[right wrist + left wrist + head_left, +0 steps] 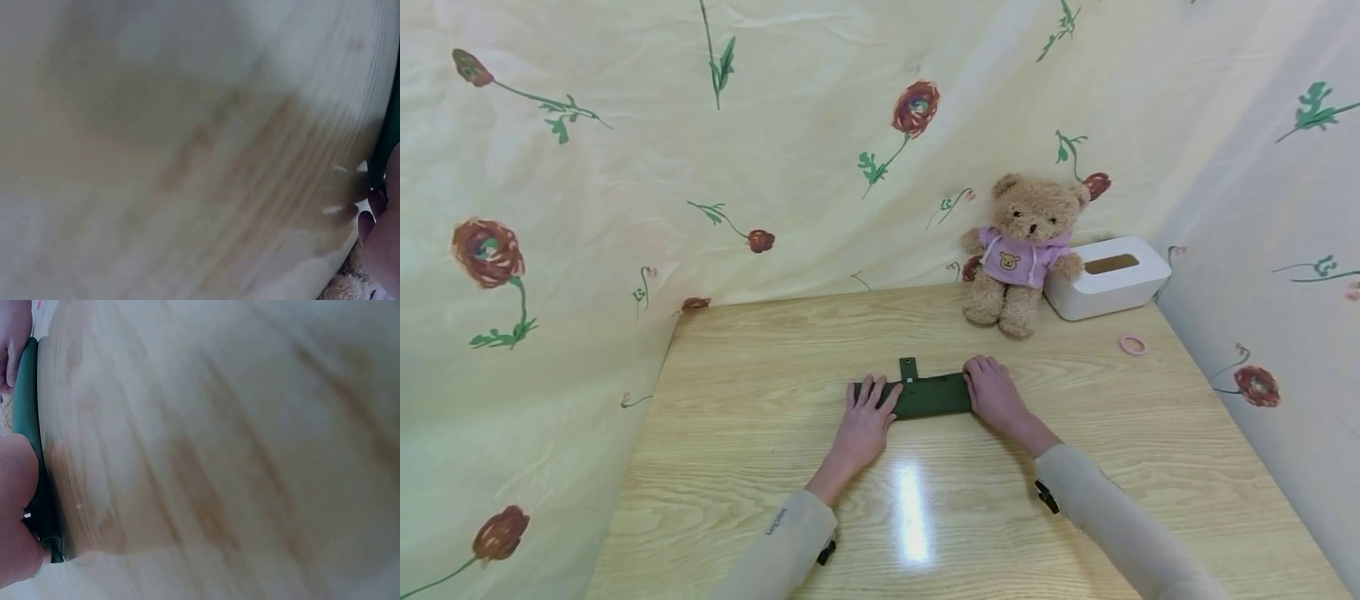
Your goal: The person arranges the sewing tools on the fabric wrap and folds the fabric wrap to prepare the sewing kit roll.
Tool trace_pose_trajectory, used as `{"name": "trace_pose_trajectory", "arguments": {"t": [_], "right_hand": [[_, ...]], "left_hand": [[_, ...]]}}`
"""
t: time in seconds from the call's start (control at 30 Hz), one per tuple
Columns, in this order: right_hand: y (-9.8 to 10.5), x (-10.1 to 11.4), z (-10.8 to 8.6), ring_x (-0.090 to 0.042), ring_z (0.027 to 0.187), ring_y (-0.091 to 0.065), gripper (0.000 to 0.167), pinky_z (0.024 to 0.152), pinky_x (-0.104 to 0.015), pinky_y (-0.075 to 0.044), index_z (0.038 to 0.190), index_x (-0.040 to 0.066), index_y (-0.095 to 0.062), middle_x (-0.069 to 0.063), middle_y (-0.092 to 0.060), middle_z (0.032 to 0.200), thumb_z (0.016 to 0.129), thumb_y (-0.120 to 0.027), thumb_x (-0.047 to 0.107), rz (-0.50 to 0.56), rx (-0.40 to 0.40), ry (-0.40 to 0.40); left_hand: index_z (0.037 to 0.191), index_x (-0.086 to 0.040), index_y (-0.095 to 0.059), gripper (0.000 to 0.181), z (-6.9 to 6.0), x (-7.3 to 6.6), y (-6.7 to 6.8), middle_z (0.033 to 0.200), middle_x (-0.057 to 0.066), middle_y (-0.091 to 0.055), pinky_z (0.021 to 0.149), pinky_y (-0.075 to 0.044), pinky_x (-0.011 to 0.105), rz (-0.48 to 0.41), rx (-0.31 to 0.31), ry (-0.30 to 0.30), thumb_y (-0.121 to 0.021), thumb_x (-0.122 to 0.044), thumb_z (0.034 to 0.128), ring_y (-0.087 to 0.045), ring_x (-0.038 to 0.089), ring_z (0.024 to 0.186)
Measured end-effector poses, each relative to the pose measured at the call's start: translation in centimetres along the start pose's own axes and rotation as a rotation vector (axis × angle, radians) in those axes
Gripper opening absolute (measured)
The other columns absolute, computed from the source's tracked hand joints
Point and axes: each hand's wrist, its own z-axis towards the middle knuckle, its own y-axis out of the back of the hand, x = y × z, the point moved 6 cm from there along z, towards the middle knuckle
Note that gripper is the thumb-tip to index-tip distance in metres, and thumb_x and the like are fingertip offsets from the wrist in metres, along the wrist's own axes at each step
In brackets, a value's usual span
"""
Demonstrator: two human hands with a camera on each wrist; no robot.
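A flat, dark green folded pouch (934, 397) lies lengthwise on the table. Its short strap (908, 367), with a metal snap, sticks out from the far edge. My left hand (867, 421) rests on the pouch's left part, fingers extended across it. At the right end, my right hand (997, 397) holds the edge with its fingers bent over it. In the left wrist view, the green pouch (26, 394) stretches between both hands along the left border. Only a sliver of it shows beside the fingers of my right hand (382, 231) in the right wrist view.
A brown teddy bear (1027, 250) in a purple hoodie sits at the back right. It leans by a white tissue box (1112, 287). A pink ring (1132, 344) lies in front of the box. Flowered cloth (805, 167) hangs behind the wooden table (737, 467) and along its sides.
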Motion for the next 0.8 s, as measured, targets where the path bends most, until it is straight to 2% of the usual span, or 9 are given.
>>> {"name": "trace_pose_trajectory", "arguments": {"t": [0.23, 0.37, 0.57, 0.67, 0.8], "right_hand": [[-0.2, -0.1, 0.3, -0.033, 0.083, -0.046, 0.004, 0.075, -0.048, -0.035, 0.099, 0.002, -0.050, -0.014, -0.052, 0.094, 0.102, -0.051, 0.004, -0.016, 0.056, -0.001], [-0.4, -0.4, -0.1, -0.036, 0.088, -0.049, 0.007, 0.078, -0.051, -0.036, 0.106, -0.001, -0.051, -0.016, -0.054, 0.098, 0.102, -0.051, 0.004, 0.029, 0.062, -0.057], [-0.8, -1.0, -0.5, -0.035, 0.089, -0.048, 0.012, 0.079, -0.052, -0.036, 0.112, -0.002, -0.053, -0.015, -0.054, 0.099, 0.102, -0.054, 0.005, 0.092, 0.091, -0.146], [-0.8, -1.0, -0.8, -0.034, 0.088, -0.048, 0.012, 0.079, -0.051, -0.035, 0.112, -0.002, -0.054, -0.014, -0.053, 0.097, 0.102, -0.054, 0.005, 0.097, 0.097, -0.156], [-0.5, -0.8, -1.2, -0.036, 0.089, -0.050, 0.014, 0.077, -0.051, -0.035, 0.112, -0.003, -0.057, -0.015, -0.054, 0.096, 0.100, -0.056, 0.004, 0.092, 0.084, -0.150]], "left_hand": [[0.157, -0.018, -0.034, 0.052, -0.4, -0.2, -0.4, 0.157, 0.018, -0.032, 0.112, -0.020, 0.060, 0.006, -0.022, 0.001, -0.044, -0.029, 0.1074, -0.024, 0.039, 0.146], [0.159, -0.021, -0.029, 0.055, -0.8, -0.5, -0.6, 0.158, 0.020, -0.029, 0.112, -0.020, 0.060, 0.015, -0.020, -0.010, -0.045, -0.028, 0.1072, -0.022, 0.042, 0.146], [0.159, -0.030, -0.028, 0.055, -1.3, -1.0, -0.3, 0.159, 0.022, -0.026, 0.112, -0.020, 0.060, 0.013, 0.006, -0.014, -0.046, -0.030, 0.1068, -0.019, 0.045, 0.145], [0.159, -0.030, -0.027, 0.055, -1.5, -1.4, -0.2, 0.159, 0.022, -0.026, 0.113, -0.017, 0.060, 0.017, 0.030, -0.003, -0.043, -0.034, 0.1071, -0.018, 0.046, 0.145], [0.160, -0.026, -0.026, 0.056, -1.9, -2.2, -0.1, 0.158, 0.024, -0.027, 0.113, -0.016, 0.060, 0.065, 0.045, 0.002, -0.041, -0.039, 0.1071, -0.020, 0.049, 0.144]]}}
